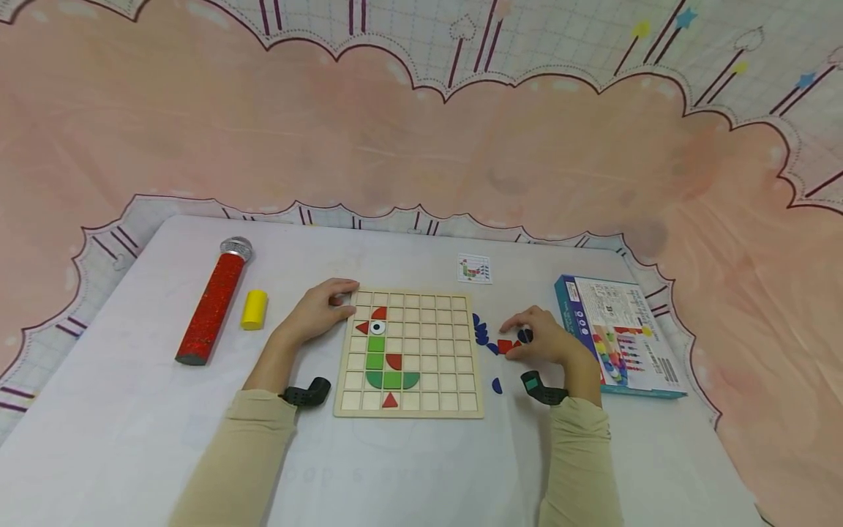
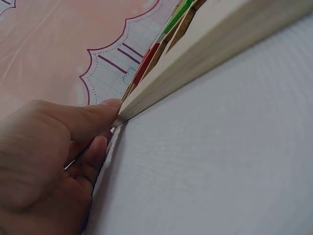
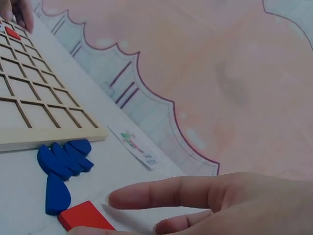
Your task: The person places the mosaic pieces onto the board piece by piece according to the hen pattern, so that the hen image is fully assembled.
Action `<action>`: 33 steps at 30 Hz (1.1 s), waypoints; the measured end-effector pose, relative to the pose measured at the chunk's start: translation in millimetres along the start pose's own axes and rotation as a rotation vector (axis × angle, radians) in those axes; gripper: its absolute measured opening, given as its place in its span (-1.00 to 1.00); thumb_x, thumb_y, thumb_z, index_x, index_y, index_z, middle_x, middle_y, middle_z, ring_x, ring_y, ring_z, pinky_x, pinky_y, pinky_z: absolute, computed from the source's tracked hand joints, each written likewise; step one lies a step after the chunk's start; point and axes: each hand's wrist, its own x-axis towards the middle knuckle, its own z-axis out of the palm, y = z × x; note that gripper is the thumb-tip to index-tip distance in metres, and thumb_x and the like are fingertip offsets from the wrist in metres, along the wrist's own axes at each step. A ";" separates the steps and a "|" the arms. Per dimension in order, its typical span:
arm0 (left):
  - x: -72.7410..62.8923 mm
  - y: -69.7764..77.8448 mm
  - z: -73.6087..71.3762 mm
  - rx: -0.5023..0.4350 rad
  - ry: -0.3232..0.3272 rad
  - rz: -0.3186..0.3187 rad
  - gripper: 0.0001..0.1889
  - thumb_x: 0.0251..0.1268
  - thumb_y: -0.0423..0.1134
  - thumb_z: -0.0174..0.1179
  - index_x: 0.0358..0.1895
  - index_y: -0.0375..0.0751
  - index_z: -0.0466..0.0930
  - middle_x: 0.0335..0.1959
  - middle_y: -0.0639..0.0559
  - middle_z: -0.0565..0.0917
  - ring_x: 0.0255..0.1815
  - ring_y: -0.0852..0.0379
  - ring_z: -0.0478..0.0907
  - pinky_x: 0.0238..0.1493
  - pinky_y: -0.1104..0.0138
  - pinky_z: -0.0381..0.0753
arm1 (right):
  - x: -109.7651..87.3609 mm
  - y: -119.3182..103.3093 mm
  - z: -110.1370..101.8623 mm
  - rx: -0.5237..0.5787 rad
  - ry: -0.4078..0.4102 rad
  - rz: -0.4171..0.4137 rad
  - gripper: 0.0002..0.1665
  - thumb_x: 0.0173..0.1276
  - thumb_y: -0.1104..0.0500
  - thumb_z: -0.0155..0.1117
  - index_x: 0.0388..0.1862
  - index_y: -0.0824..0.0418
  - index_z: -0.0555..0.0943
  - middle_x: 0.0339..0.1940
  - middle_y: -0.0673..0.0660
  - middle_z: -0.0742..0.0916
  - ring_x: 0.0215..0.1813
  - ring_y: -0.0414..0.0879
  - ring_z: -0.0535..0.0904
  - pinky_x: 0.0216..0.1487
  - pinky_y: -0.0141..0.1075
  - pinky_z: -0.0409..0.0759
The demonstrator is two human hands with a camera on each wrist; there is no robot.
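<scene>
A wooden grid board lies flat, with red, green and eye-marked pieces in its left columns. My left hand holds the board's far left corner, thumb on the side and a finger at the top edge. To the right of the board, my right hand hovers low over loose pieces, index finger extended and thumb apart from it. A red square piece lies by the right thumb tip. Several blue pieces sit between that hand and the board. A dark round piece shows beside the right fingers, partly hidden.
A small pattern card lies beyond the board. The blue-edged box is at the right, close to my right hand. On the left are a red microphone and a yellow cylinder. One blue half-round lies nearer.
</scene>
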 end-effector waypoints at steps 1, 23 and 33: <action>-0.3 -0.4 0.0 -0.001 0.000 -0.002 -0.49 0.30 -0.27 0.18 0.33 -0.16 0.38 0.36 -0.09 0.37 0.17 -0.12 0.43 0.25 0.01 0.42 | 0.4 0.9 0.5 -0.003 -0.006 0.008 -0.60 0.06 0.04 0.50 -0.07 -0.05 0.66 0.07 0.16 0.49 0.16 0.10 0.29 0.19 0.10 0.42; -0.6 -4.0 1.6 0.005 0.022 0.040 -0.49 0.28 -0.31 0.20 0.31 -0.23 0.40 0.34 -0.14 0.40 0.17 -0.14 0.46 0.22 0.01 0.45 | 5.3 -1.5 4.9 0.015 0.005 0.010 -0.71 0.14 0.11 0.44 -0.15 0.09 0.65 -0.16 0.09 0.66 -0.09 -0.02 0.47 0.03 -0.14 0.53; 1.4 -2.9 0.1 0.021 0.019 0.042 -0.49 0.29 -0.30 0.20 0.32 -0.23 0.39 0.35 -0.13 0.39 0.18 -0.14 0.45 0.24 0.01 0.43 | 5.4 -5.5 2.4 0.033 0.003 0.028 -0.71 0.12 0.12 0.45 -0.18 0.10 0.60 -0.28 0.07 0.62 -0.16 -0.03 0.45 -0.12 -0.27 0.47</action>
